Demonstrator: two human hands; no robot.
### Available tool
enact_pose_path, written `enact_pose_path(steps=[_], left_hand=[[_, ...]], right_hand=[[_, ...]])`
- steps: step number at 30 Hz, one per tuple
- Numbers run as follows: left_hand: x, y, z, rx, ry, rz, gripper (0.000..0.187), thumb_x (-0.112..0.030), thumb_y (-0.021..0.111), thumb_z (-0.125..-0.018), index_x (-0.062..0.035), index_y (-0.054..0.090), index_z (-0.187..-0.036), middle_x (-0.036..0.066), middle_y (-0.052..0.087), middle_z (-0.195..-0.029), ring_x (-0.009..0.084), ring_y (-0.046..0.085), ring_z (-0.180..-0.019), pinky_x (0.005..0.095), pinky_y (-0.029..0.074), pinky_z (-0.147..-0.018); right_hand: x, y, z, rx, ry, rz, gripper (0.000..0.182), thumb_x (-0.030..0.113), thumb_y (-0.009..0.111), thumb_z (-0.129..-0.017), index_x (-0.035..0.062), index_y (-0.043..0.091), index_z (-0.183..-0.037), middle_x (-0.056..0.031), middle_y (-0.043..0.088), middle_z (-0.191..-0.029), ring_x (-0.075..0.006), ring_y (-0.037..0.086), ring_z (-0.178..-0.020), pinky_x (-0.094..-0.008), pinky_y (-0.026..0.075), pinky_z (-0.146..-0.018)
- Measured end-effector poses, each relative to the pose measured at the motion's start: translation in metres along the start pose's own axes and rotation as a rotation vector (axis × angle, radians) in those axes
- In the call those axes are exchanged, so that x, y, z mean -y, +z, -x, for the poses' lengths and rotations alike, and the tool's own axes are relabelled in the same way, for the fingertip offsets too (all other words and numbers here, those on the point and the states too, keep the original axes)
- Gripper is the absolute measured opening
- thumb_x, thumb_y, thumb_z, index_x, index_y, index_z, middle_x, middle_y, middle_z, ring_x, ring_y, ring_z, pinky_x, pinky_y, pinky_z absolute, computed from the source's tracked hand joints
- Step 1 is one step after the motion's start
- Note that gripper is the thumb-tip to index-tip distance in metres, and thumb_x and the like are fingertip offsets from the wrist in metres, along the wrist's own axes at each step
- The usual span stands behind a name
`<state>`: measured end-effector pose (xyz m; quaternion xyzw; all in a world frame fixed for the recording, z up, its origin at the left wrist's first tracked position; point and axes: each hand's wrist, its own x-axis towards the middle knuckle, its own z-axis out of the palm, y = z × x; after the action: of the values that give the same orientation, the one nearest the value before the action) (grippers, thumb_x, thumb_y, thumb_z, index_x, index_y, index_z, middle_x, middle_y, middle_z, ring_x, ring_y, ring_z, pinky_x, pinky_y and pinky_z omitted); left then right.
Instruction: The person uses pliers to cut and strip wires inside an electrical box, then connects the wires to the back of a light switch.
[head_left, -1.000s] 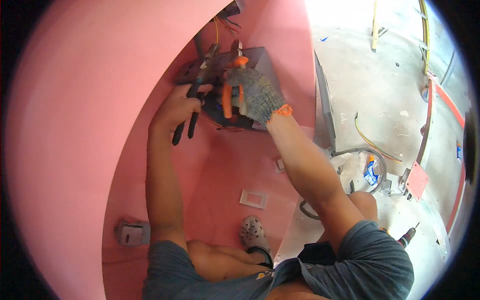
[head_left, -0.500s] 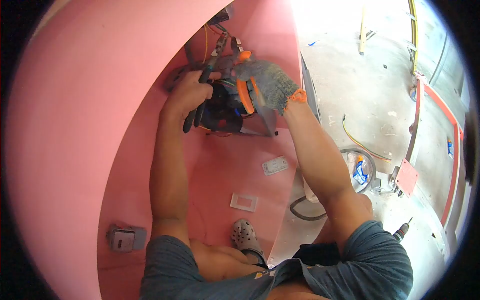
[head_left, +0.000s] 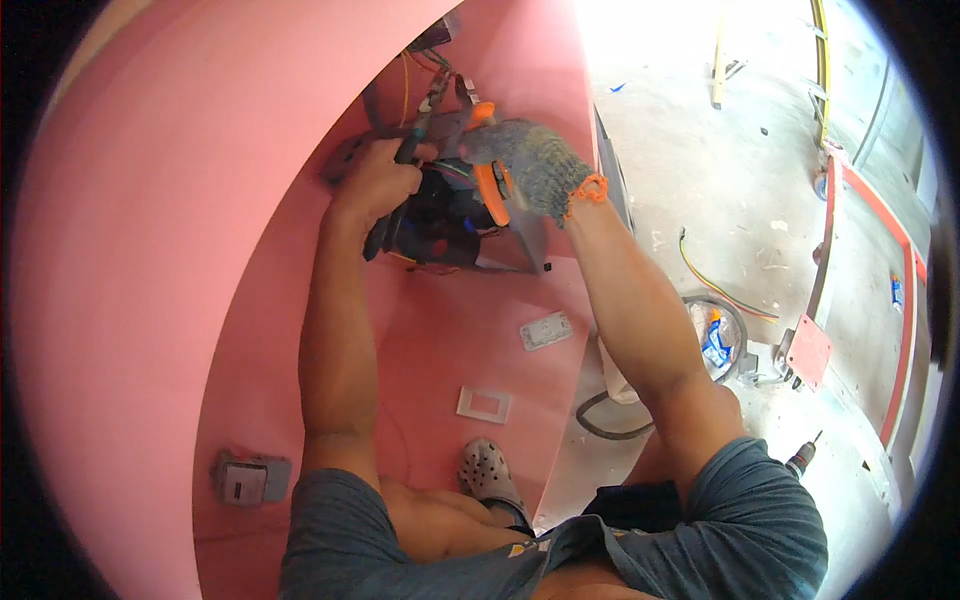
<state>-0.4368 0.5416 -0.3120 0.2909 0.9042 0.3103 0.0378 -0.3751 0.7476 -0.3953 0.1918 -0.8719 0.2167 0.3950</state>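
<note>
At the far end of the pink recess (head_left: 450, 335), black pliers (head_left: 421, 126) stood gripped in left hand (head_left: 382, 183), orange pliers (head_left: 490, 194) in gloved right hand (head_left: 532, 165); tips near wires (head_left: 406, 88). Grey box (head_left: 522, 252) by hands. Nearer: white plate (head_left: 546, 331), white frame (head_left: 465, 404).

At 11 o'clock, a worker's bare left hand (head_left: 378, 185) covers part of the black-handled pliers (head_left: 402, 152); at 12, a gloved right hand (head_left: 525, 155) masks part of the orange-handled pliers (head_left: 491, 192). Blur leaves unclear whether either tool's tips grip the thin wires (head_left: 406, 90). Hands and shadow hide much of the grey metal box's (head_left: 527, 248) interior. The right arm blocks part of the grey conduit (head_left: 610, 434) at 5 o'clock; a sleeve (head_left: 745, 495) covers the power drill's (head_left: 803, 458) rear at 4. Print on the blue packet (head_left: 716, 350), near 3, is illegibly small. The top edge crops the yellow ladder (head_left: 821, 75) at 2.
</note>
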Motion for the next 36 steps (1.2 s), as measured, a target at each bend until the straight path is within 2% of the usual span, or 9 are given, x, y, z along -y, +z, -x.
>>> enact_pose_path(steps=[4,7,9,13,15,18,28,34,36], left_hand=[[-0.008,-0.004,0.0,0.015,-0.142,-0.003,0.017,0.0,0.054,-0.071,0.0005,0.066,-0.085,0.012,0.066,-0.082,0.0165,0.063,-0.075,0.0327,0.051,-0.064],[-0.017,-0.005,0.009,0.028,-0.104,0.252,0.014,0.001,0.053,-0.072,0.0,0.062,-0.083,0.012,0.063,-0.081,0.0167,0.062,-0.07,0.0313,0.053,-0.059],[-0.023,-0.006,0.012,0.063,-0.089,0.402,0.016,0.002,0.052,-0.073,-0.0002,0.06,-0.086,0.013,0.062,-0.09,0.0206,0.064,-0.074,0.0344,0.056,-0.065],[-0.025,0.019,0.002,0.121,-0.002,0.709,0.022,0.004,0.049,-0.074,-0.0013,0.059,-0.093,0.015,0.06,-0.107,0.0258,0.066,-0.082,0.0392,0.06,-0.073],[-0.018,0.033,-0.01,0.134,0.032,0.806,0.022,0.004,0.048,-0.074,0.0002,0.059,-0.093,0.016,0.06,-0.107,0.027,0.067,-0.082,0.0367,0.059,-0.069],[-0.02,0.038,-0.016,0.159,0.07,0.908,0.022,0.005,0.048,-0.074,0.0013,0.06,-0.092,0.018,0.061,-0.107,0.0291,0.068,-0.085,0.0368,0.06,-0.066],[-0.014,0.011,-0.005,0.275,0.047,1.033,0.028,0.002,0.047,-0.072,-0.004,0.058,-0.097,0.016,0.06,-0.107,0.0294,0.065,-0.086,0.0461,0.058,-0.077],[-0.001,-0.001,-0.007,0.315,0.045,1.036,0.028,0.003,0.047,-0.069,-0.0036,0.058,-0.095,0.016,0.06,-0.106,0.0299,0.065,-0.084,0.0454,0.058,-0.074],[0.003,-0.007,-0.007,0.321,0.032,1.004,0.027,0.004,0.047,-0.069,-0.0034,0.058,-0.093,0.016,0.06,-0.106,0.0297,0.065,-0.083,0.0449,0.058,-0.073]], right_hand=[[0.006,-0.004,0.004,0.052,0.041,-0.003,0.041,0.007,0.065,-0.078,0.0098,0.064,-0.119,-0.0139,0.068,-0.103,-0.0343,0.066,-0.09,-0.0411,0.054,-0.08],[0.024,-0.008,0.01,0.152,0.12,0.06,0.05,0.009,0.064,-0.079,0.0083,0.056,-0.129,-0.0152,0.068,-0.1,-0.035,0.065,-0.092,-0.0398,0.053,-0.082],[0.034,-0.005,0.012,-0.003,0.824,-0.553,0.042,0.02,0.068,-0.077,0.013,0.063,-0.118,-0.0197,0.06,-0.114,-0.037,0.061,-0.102,-0.0419,0.051,-0.089],[0.021,0.011,0.02,-0.327,0.676,-0.062,0.055,0.022,0.07,-0.072,0.0128,0.058,-0.125,-0.0189,0.051,-0.129,-0.0383,0.051,-0.118,-0.0509,0.042,-0.099],[0.006,0.013,0.012,-0.386,0.553,0.477,0.057,0.018,0.069,-0.071,0.0123,0.058,-0.126,-0.0156,0.038,-0.141,-0.0422,0.037,-0.13,-0.0638,0.031,-0.104],[-0.015,0.016,0.001,-0.446,0.444,0.556,0.058,0.017,0.07,-0.069,0.0136,0.058,-0.126,-0.0143,0.036,-0.141,-0.0454,0.031,-0.131,-0.0707,0.024,-0.102],[-0.022,0.003,-0.027,-0.517,0.272,0.641,0.061,0.015,0.069,-0.069,0.0157,0.059,-0.13,-0.0146,0.038,-0.141,-0.0419,0.036,-0.128,-0.0621,0.029,-0.103],[-0.059,-0.004,-0.036,-0.628,0.032,0.648,0.044,0.017,0.068,-0.072,0.0169,0.064,-0.115,-0.0042,0.049,-0.124,-0.0311,0.047,-0.108,-0.0478,0.039,-0.092],[-0.063,-0.02,-0.036,-0.47,-0.031,0.547,0.046,0.015,0.066,-0.071,0.0172,0.064,-0.117,-0.0055,0.054,-0.121,-0.0304,0.054,-0.1,-0.0459,0.045,-0.086]])
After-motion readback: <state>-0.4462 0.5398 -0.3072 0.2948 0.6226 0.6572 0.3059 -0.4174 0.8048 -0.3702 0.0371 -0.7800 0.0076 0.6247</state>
